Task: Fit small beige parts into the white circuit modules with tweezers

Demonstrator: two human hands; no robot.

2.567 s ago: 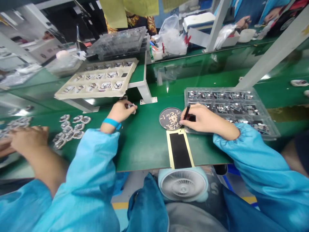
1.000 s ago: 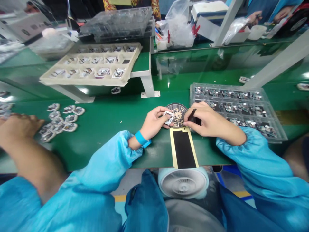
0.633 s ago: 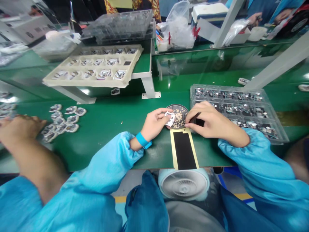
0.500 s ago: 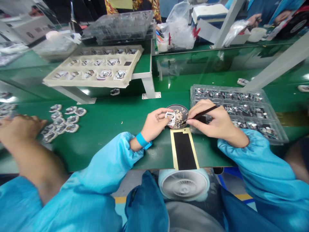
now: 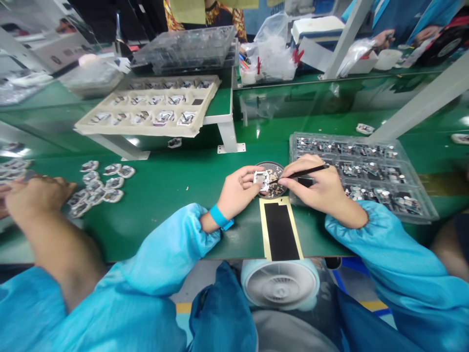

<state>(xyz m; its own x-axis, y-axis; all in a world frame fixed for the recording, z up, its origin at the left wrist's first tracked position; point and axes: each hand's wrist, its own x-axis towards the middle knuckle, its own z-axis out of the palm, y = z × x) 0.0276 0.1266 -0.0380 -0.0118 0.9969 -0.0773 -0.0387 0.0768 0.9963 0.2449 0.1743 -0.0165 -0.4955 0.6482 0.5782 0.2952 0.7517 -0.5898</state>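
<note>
My left hand (image 5: 239, 191) is closed on a small white plastic housing (image 5: 261, 179), pinched between thumb and fingers. In my right hand (image 5: 318, 189) is a pair of black tweezers (image 5: 310, 170), gripped like a pen, with the tip at the housing's right side. Whether the tip touches it or carries a part is too small to tell. Under both hands stands a round, dark perforated dish (image 5: 270, 164) with many tiny tan pieces in it. Just in front of the dish lies a black sheet on yellow backing (image 5: 282, 232).
A clear compartment tray (image 5: 421, 208) of circuit parts stands right. White assembled pieces (image 5: 95, 188) lie left, near a co-worker's hand (image 5: 36, 195). A cream tray (image 5: 142, 129) sits on a raised shelf with a metal leg (image 5: 227, 137). A fan (image 5: 280, 286) is below the table edge.
My right hand has shifted left, bringing the tweezers' tip from over the dish to the housing. The tweezers now lie flatter. The view has shifted slightly.
</note>
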